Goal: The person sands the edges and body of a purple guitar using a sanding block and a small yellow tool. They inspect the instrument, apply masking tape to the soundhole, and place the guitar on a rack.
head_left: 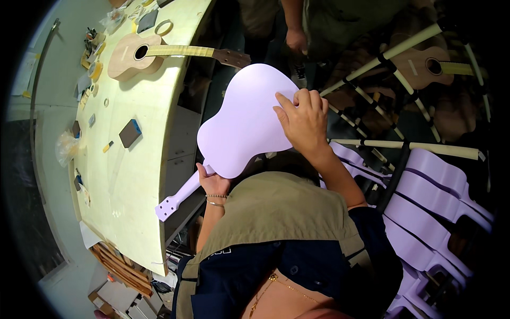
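Note:
A light purple ukulele body with neck [247, 117] is held up in front of me, its smooth, stringless back facing me. The neck slants down to the left, and the headstock with several small holes reaches over the table's edge. My left hand [213, 183] grips the neck close to the body, the thumb showing and the other fingers hidden behind it. On the upper right of the back rests my right hand [305, 118]; its index finger and thumb are stretched over the surface, the other fingers bent at the rim.
Left of me, a pale worktable [138, 196] carries a bare-wood ukulele [139, 53], a sanding block [130, 133] and tape rolls [95, 70]. More purple ukulele bodies [425, 199] hang at right by a rack of pale tubes [425, 144]. A person's hand [296, 41] shows beyond.

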Action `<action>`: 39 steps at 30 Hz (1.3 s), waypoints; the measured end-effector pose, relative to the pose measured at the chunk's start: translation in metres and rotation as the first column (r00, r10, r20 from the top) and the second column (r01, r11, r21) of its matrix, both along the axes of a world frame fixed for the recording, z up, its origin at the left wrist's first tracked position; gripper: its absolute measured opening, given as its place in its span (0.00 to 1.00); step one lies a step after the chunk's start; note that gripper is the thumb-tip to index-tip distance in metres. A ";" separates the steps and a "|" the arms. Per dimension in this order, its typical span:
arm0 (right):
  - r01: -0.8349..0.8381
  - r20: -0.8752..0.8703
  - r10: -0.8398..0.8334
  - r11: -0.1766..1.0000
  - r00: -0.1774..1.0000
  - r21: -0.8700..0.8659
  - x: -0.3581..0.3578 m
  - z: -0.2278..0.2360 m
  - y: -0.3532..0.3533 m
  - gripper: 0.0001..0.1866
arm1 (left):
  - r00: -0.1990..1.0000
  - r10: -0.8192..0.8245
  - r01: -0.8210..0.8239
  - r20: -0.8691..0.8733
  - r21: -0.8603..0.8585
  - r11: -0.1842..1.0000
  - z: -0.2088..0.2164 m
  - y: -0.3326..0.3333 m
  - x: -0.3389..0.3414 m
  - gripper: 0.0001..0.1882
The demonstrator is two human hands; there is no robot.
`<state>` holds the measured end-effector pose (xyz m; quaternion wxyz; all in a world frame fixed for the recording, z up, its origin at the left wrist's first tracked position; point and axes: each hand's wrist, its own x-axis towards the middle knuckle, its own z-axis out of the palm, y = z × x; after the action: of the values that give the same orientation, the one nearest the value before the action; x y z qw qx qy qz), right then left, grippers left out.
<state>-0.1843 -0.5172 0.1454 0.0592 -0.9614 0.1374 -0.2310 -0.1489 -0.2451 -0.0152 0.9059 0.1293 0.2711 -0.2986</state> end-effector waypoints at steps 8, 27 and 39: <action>-0.053 -0.001 0.053 0.998 0.999 -0.030 0.023 0.000 0.014 0.20 | 1.000 0.009 -0.009 -0.020 0.009 1.000 0.002 0.000 -0.001 0.32; 0.210 0.259 -0.608 0.591 0.750 0.779 -0.117 -0.151 -0.057 0.19 | 0.996 -0.081 0.072 -0.042 -0.170 0.983 0.025 -0.023 0.000 0.30; 0.640 -0.786 0.359 0.456 0.504 0.618 -0.194 -0.265 -0.003 0.30 | 0.995 -0.069 0.055 -0.074 -0.187 0.981 0.001 -0.004 -0.011 0.29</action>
<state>-0.3786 -0.5201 -0.1200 0.4433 -0.7414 0.3399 0.3718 -0.1603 -0.2496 -0.0137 0.8927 0.0412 0.2740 -0.3555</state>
